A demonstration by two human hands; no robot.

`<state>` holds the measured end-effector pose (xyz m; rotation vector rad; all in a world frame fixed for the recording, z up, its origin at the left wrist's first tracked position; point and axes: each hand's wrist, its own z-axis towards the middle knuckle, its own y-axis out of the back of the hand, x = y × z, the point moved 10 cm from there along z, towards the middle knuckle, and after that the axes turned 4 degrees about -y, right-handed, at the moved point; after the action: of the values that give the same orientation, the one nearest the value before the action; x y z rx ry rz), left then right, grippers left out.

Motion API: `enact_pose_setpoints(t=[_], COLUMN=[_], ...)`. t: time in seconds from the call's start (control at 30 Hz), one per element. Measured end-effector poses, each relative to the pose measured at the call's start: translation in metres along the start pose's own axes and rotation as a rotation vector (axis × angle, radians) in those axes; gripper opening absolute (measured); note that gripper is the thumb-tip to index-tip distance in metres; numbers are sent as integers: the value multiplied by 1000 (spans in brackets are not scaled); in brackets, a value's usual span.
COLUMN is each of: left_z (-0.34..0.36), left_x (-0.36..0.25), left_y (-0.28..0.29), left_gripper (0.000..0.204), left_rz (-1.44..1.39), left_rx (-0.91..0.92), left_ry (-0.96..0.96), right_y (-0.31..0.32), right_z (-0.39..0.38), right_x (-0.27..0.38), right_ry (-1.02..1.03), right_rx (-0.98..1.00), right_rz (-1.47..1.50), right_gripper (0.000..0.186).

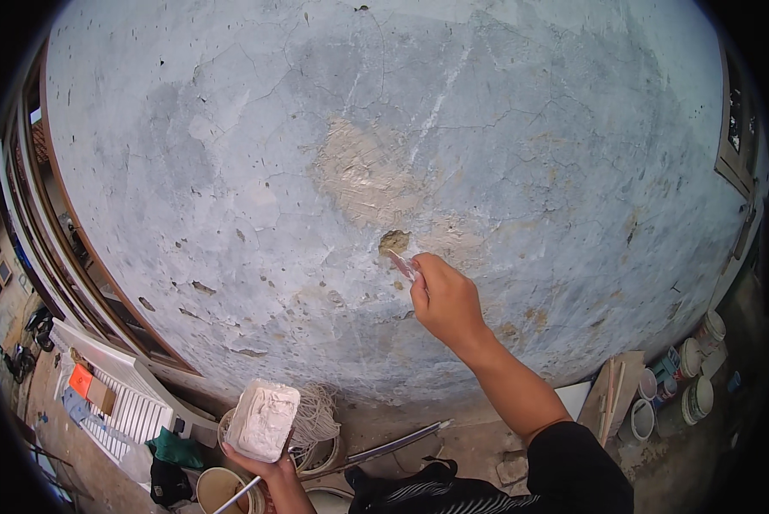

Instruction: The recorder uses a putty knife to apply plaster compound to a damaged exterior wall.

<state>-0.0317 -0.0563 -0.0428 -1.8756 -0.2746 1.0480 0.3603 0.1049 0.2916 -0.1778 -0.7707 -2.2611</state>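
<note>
In front of me is a cracked, bluish-grey wall (230, 197). My right hand (447, 301) is closed round a small putty knife (403, 265), its blade at the lower edge of a rough hole (393, 241) in the plaster. A beige patch of filler (367, 176) spreads over the wall just above that hole. Low on the left, my left hand (269, 467) grips a shallow rectangular tub (246, 454) from below. Pale pinkish-white putty (265, 418) fills it. A thin white stick (237, 497) shows by the left hand; whether the fingers hold it I cannot tell.
Below the left hand stands a bucket (217, 488), with a bundle of pale cord (318, 415) beside it. A white slatted bench (132, 411) carries cloths and boxes. Several buckets (697, 398) and boards (620, 390) line the wall's foot at right. Window frames (93, 248) edge the left.
</note>
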Motion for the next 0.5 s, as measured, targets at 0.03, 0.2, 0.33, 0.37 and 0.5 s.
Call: enact_pose_setpoints(t=[0.03,0.2,0.33,0.37,0.5], left_z=[1,16,30,33,48], left_x=[-1,7,7,6,14], left_y=[-3,-1,-3,-8,-30], left_gripper=[92,92,92,91,90], left_rz=[3,10,-37,-29,-15], left_rx=[9,21,41,43,46], left_ry=[-9,39,54,50,95], right_y=[7,4,23,26,17], right_z=[-2,-10,-11,-13,-12], right_x=[0,-20,-23,-25,-29], right_ry=[-27,-107,-187,-218,-203], right_rx=[-28,-6,-58,-68,-70], right_rz=[45,45,139,138,57], right_gripper=[22,22,18,17,16])
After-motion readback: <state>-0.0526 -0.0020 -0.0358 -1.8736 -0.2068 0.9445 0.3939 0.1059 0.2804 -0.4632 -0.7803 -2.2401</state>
